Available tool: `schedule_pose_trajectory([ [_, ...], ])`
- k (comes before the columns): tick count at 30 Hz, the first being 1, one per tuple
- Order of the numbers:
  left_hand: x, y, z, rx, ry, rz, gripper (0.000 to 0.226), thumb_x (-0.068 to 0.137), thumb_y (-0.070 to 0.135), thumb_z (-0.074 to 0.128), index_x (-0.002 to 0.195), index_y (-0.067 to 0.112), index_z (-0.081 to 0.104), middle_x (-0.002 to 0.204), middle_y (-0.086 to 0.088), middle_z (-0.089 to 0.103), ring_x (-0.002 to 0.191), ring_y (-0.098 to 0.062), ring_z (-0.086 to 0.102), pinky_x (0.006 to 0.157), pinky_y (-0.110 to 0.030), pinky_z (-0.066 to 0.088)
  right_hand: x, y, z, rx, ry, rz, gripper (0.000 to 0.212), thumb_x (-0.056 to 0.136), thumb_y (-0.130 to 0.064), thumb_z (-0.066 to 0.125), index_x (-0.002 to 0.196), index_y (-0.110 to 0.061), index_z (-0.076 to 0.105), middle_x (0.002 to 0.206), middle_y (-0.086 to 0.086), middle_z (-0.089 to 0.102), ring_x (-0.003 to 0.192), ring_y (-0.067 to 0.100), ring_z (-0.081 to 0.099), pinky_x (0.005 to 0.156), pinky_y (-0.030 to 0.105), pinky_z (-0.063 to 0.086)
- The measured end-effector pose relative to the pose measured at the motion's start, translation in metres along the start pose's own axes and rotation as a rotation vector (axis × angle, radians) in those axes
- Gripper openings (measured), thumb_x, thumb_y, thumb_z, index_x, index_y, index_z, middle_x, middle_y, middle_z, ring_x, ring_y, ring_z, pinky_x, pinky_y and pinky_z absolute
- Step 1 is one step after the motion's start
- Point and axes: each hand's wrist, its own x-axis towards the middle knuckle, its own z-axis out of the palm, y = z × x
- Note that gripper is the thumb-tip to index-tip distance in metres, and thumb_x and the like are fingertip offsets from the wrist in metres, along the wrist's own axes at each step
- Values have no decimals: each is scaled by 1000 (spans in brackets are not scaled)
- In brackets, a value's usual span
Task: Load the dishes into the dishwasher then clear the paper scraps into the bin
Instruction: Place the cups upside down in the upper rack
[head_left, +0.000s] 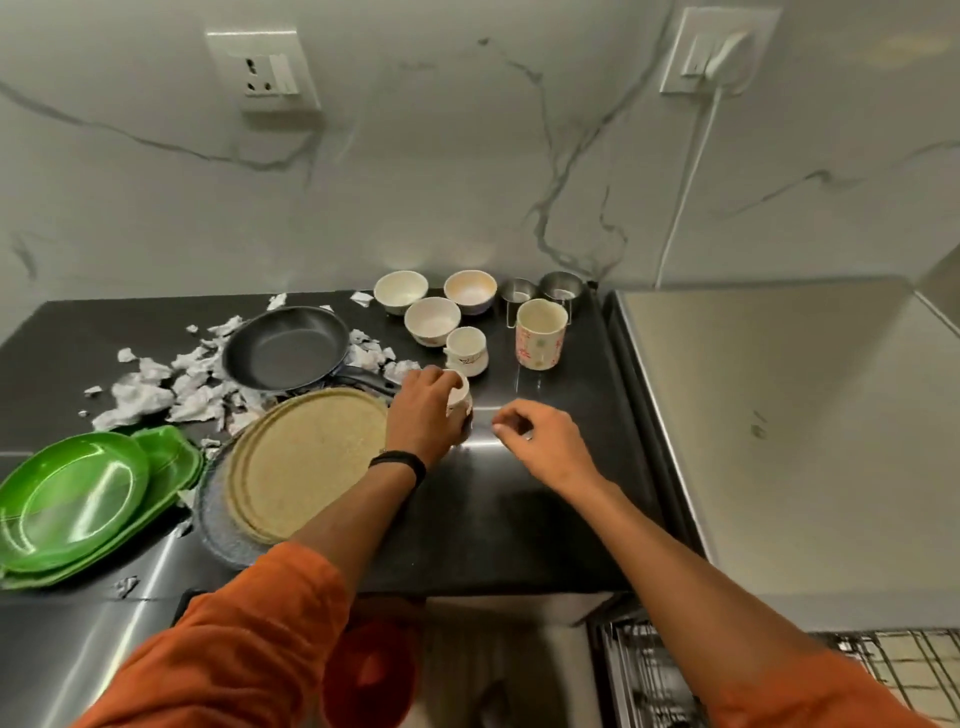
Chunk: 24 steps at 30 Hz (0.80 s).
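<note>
On the dark table (519, 519), my left hand (423, 410) curls round a small cup (461, 396), gripping it, I judge, for the dishwasher rack (883, 670) below; my right hand (545, 436) hovers beside it, loosely bent and empty. Paper scraps (156, 389) litter the far left.

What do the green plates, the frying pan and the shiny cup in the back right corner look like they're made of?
Green plates: likely plastic, glossy and slightly translucent, with bright light streaks. Frying pan: probably metal with a dark matte non-stick coating; its inside shows little glare. Shiny cup: looks like stainless steel, silvery and reflective.
</note>
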Motion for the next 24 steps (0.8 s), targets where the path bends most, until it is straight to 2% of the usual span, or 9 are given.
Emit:
schedule_pose_trajectory([
  [3,6,-19,10,87,-64,-41,32,84,32,73,112,17,68,119,-9,59,116,-31,48,95,-41,45,9,-7,7,5,-31,16,12,92,-32,70,104,-29,71,96,-14,70,89,2,64,86,31,57],
  [6,10,-26,23,35,-125,-66,18,89,24,70,104,14,70,120,-9,57,118,-33,47,97,-43,45,9,4,8,25,-44,65,15,91,-32,71,106,-30,72,97,-16,70,90,2,65,87,32,58],
  [11,15,2,31,-262,-137,-25,17,100,25,59,111,13,60,118,-8,55,105,-25,54,89,-38,47,-1,31,-3,132,25,151,27,93,-33,69,120,-32,65,108,-13,67,94,2,65,91,32,57],
  [14,11,44,32,-516,-209,9,13,104,32,51,106,19,54,106,0,59,93,-17,56,80,-36,49,-10,46,-15,337,140,259,44,94,-54,60,133,-37,51,125,-9,61,107,8,63,94,38,57],
  [16,5,76,34,-648,-258,11,12,104,35,49,102,23,53,97,4,62,87,-13,59,75,-34,51,-19,55,-25,518,182,335,50,95,-60,55,138,-39,44,132,-5,58,113,13,63,94,42,58],
  [18,-4,106,42,-738,-302,29,12,104,35,50,101,24,53,96,7,64,87,-8,61,74,-31,53,-34,62,-40,696,232,376,49,97,-56,54,139,-35,45,134,-1,57,115,17,63,89,42,61],
  [20,-13,132,52,-795,-336,56,13,104,35,50,99,24,53,96,7,64,88,-10,62,74,-33,54,-53,68,-57,798,303,393,44,98,-48,58,136,-30,48,131,-1,58,113,20,64,85,43,62],
  [22,-20,158,66,-786,-378,116,12,102,37,53,96,27,52,96,4,62,87,-15,61,75,-36,53,-78,85,-78,804,381,409,40,96,-42,64,131,-27,52,128,2,60,109,21,67,81,42,63],
  [24,-29,184,76,-799,-447,167,16,95,39,60,106,31,52,108,3,61,96,-12,63,83,-37,57,-108,104,-101,773,439,435,37,92,-38,71,125,-27,56,125,6,61,105,23,69,74,36,62],
])
